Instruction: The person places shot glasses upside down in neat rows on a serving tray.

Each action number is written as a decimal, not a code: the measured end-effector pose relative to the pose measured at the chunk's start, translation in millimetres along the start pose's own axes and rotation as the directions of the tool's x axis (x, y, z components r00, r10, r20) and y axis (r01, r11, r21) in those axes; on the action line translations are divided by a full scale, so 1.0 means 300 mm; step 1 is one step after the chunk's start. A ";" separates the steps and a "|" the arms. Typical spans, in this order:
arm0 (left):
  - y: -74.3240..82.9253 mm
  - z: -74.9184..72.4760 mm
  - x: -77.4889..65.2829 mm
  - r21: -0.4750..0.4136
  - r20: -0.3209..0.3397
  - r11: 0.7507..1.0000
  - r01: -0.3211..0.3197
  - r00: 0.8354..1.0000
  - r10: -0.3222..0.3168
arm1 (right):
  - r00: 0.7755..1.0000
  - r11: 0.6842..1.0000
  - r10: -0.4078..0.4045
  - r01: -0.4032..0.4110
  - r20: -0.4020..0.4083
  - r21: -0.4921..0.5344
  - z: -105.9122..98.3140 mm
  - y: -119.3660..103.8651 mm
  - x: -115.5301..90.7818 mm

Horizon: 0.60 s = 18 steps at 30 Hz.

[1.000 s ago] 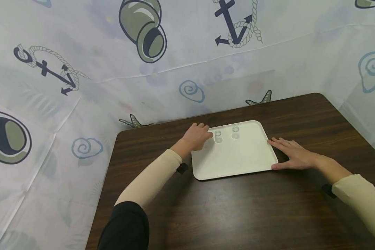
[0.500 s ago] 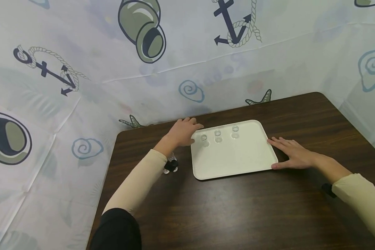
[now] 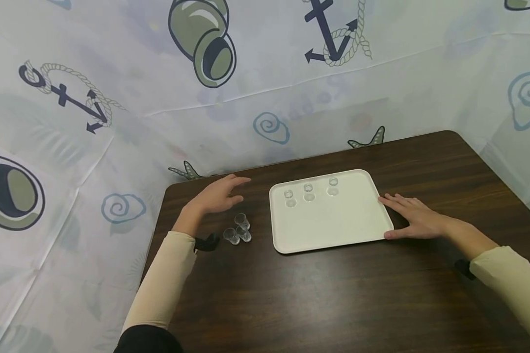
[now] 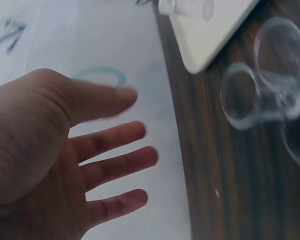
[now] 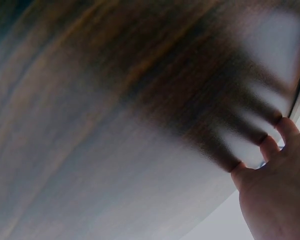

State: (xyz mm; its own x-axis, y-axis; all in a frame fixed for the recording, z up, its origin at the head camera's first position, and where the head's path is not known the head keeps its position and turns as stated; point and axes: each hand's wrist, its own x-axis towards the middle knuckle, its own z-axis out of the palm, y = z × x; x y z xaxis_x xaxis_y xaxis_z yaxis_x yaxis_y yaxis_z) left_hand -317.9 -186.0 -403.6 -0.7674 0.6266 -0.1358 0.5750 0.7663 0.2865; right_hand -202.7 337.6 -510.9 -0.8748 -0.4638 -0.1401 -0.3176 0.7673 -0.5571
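A white tray (image 3: 327,220) lies on the dark wooden table, with three small clear cups standing in a row along its far side: a left one (image 3: 289,198), a middle one (image 3: 308,191) and a right one (image 3: 333,185). Left of the tray, three more clear cups (image 3: 242,221) cluster on the wood. My left hand (image 3: 216,196) hovers just beyond that cluster, holding nothing, its fingers apart in the left wrist view. At the tray's right edge, my right hand (image 3: 417,218) rests with fingers spread, thumb and fingertips touching the rim.
The wooden table (image 3: 335,294) reaches toward me in front of the tray. A pale cloth (image 3: 265,73) printed with anchors and shells hangs behind and to the left of it. Each wrist wears a black band.
My left hand has left the third cup standing at the tray's left end and moved left, off the tray. The loose cups have come into view. My right hand stays put.
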 end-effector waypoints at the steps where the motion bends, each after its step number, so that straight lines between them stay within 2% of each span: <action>1: -0.016 0.004 -0.020 -0.040 -0.012 0.999 -0.004 1.000 0.004 | 1.000 1.000 0.001 -0.001 0.000 0.000 0.000 0.002 0.000; 5: -0.072 0.036 -0.094 -0.180 -0.051 0.983 -0.021 0.999 0.012 | 1.000 1.000 0.005 -0.005 -0.001 -0.007 0.001 0.009 0.000; 8: -0.107 0.079 -0.146 -0.272 -0.066 0.962 0.011 0.997 -0.030 | 1.000 1.000 0.005 -0.005 -0.002 -0.010 0.002 0.012 0.001; 13: -0.136 0.166 -0.224 -0.416 -0.083 0.906 0.077 0.989 -0.122 | 1.000 1.000 0.007 -0.007 -0.007 -0.011 0.004 0.012 0.003; 18: -0.149 0.259 -0.289 -0.516 -0.108 0.855 0.046 0.987 -0.118 | 1.000 1.000 0.013 -0.013 0.004 -0.004 0.006 0.009 0.003</action>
State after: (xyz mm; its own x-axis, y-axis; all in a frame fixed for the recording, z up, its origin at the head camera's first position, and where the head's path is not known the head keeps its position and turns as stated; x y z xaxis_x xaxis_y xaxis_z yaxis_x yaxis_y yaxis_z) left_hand -255.0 -263.6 -478.3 -0.8560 0.5128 -0.0656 0.3103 0.6111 0.7282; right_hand -203.7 338.3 -514.0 -0.8772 -0.4559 -0.1506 -0.3082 0.7751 -0.5516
